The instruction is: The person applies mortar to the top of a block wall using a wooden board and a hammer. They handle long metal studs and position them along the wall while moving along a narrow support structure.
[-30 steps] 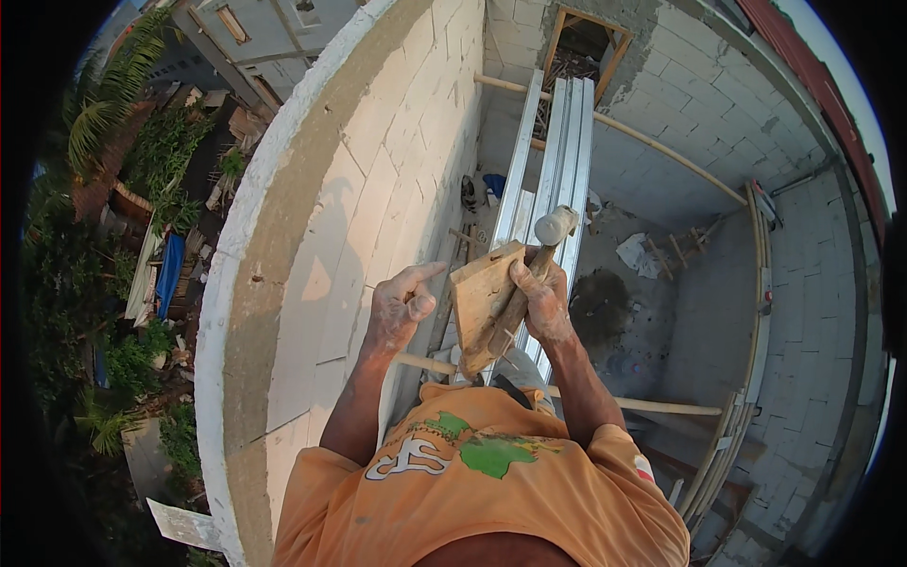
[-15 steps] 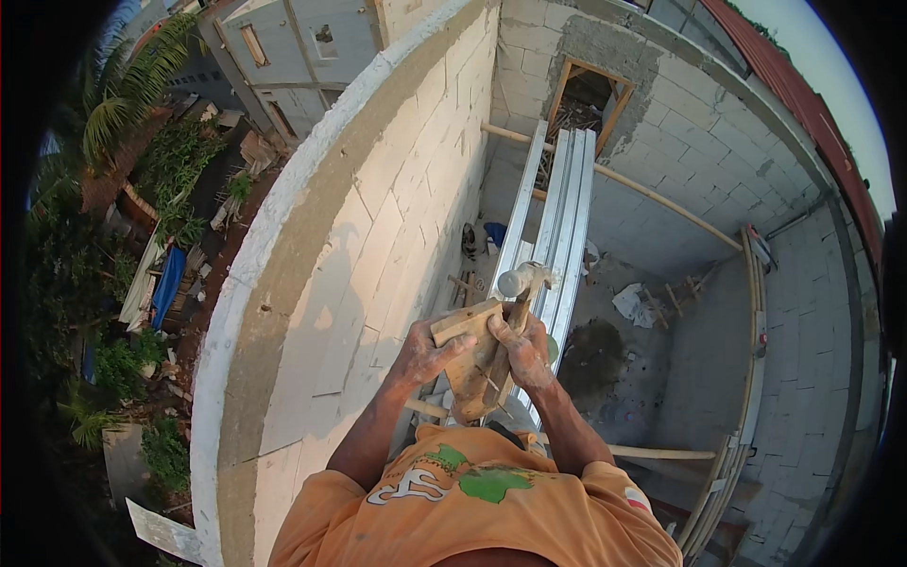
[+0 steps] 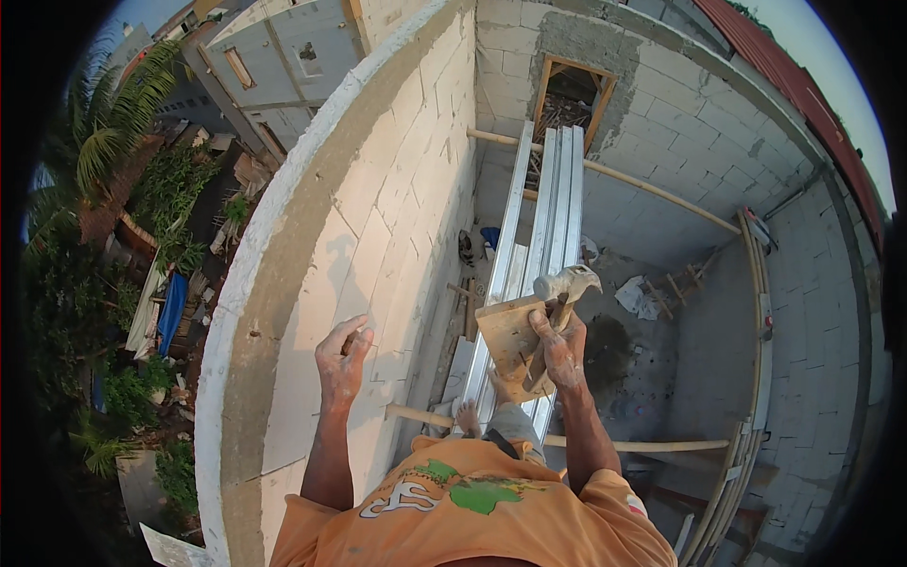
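Observation:
My right hand [image 3: 564,359] is closed around the handle of a claw hammer [image 3: 567,283], its metal head upward. The same hand grips a flat piece of wooden board [image 3: 510,338], thumb across it beside the handle. My left hand [image 3: 342,367] is raised apart from them, in front of the pale block wall. Its fingers are curled with the thumb close to them; what they hold, if anything, is too small to make out. Below the board, my bare foot [image 3: 468,418] shows by the long metal channels [image 3: 559,203].
Bamboo poles [image 3: 661,197] cross the room under the channels. On my left runs the wall's concrete top [image 3: 283,227], with a drop to plants and debris outside. A wood-framed opening [image 3: 573,99] is in the far wall. Far below, a pale sheet [image 3: 639,297] lies on the floor.
My left hand has let go of the board and moved left, away from it. My right hand has shifted to the right with the hammer and board.

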Motion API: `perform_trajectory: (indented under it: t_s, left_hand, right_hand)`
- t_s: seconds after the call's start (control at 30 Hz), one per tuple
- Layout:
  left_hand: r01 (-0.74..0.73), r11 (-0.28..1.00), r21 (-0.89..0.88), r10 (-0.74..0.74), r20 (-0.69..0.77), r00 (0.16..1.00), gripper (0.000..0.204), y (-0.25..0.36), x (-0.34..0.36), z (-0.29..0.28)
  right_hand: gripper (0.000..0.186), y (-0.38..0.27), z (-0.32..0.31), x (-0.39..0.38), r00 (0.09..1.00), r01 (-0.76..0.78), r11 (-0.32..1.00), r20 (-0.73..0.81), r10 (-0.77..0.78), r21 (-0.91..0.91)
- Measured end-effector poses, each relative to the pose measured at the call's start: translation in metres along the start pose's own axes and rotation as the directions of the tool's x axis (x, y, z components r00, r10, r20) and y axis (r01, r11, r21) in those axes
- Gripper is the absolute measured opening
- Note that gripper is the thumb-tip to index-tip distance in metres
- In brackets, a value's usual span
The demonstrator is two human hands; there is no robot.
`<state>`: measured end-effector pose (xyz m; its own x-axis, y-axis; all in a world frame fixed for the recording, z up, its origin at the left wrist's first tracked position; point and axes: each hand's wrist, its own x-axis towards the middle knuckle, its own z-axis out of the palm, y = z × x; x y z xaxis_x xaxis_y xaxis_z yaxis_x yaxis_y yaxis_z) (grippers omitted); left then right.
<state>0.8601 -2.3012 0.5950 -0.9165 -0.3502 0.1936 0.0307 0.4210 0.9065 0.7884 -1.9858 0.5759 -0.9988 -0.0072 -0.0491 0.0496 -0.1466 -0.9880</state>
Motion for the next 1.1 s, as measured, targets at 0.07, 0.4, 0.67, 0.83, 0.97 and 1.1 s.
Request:
perform_trajectory:
  t_s: [0.07,0.4,0.67,0.83,0.97,1.1]
  left_hand:
    - [-0.067,0.978,0.195,0.098,-0.152,0.983,0.027,0.009,0.011,-0.039]
    - [0.063,0.747,0.661,0.189,-0.303,0.934,0.039,-0.004,0.107,-0.198]
    - [0.087,0.623,0.778,0.004,-0.114,0.993,0.041,-0.042,0.129,-0.199]
    - [0.039,0.781,0.623,-0.072,0.028,0.997,0.045,-0.031,0.121,-0.179]
    - [0.276,0.746,0.606,-0.105,-0.303,0.947,0.044,-0.028,0.149,-0.17]
    - [0.009,0.729,0.685,0.122,-0.143,0.982,0.044,-0.03,0.189,-0.168]
  right_hand:
    - [0.037,0.008,-0.023,0.002,0.993,-0.01,0.996,-0.114,0.0,-0.086]
    - [0.032,0.174,-0.161,-0.032,0.886,-0.242,0.918,-0.457,0.077,-0.314]
    - [0.027,0.3,-0.228,-0.096,0.754,-0.354,0.908,-0.642,0.137,-0.222]
    - [0.029,0.304,-0.253,-0.104,0.662,-0.385,0.917,-0.66,0.355,0.107]
    - [0.032,0.275,-0.27,-0.078,0.661,-0.259,0.955,-0.695,0.283,0.142]
    - [0.032,0.248,-0.279,-0.052,0.63,-0.301,0.95,-0.729,0.267,0.087]
